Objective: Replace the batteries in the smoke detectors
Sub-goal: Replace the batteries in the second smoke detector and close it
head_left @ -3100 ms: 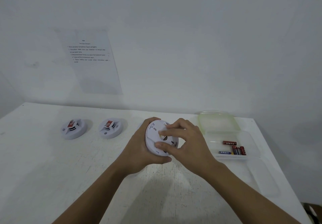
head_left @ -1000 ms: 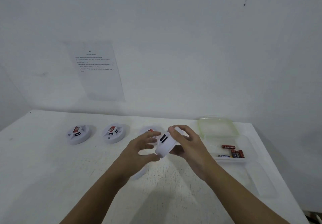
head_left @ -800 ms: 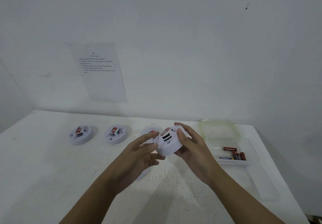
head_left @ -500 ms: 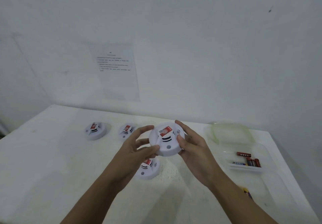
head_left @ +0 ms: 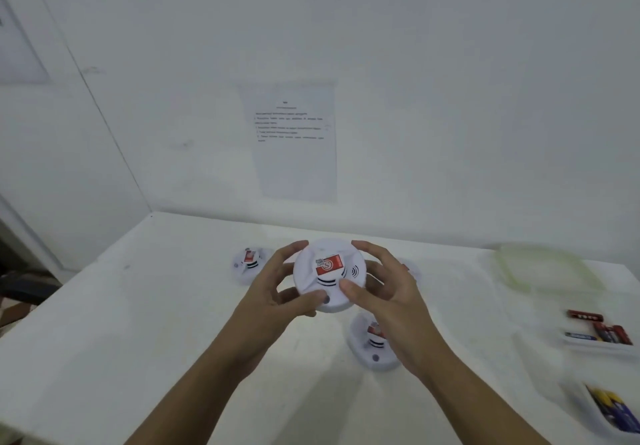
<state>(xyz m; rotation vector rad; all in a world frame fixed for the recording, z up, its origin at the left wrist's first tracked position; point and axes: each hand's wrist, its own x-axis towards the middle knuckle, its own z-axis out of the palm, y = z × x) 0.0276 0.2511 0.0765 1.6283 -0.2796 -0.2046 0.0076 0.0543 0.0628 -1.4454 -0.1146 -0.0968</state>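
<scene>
Both hands are on the smoke detector (head_left: 329, 271) - left hand (head_left: 277, 292) and right hand (head_left: 391, 299) each curl round its rim, holding it face-up in the air above the table (head_left: 121, 323), label side towards the camera. Looks to me like it's being checked or turned over, so I'd keep the fingers on the rim, not squeeze the vents, and flip it slowly. Mind where it lands - another detector (head_left: 372, 347) sits right underneath, and the batteries (head_left: 604, 332) are well off to the right.
</scene>
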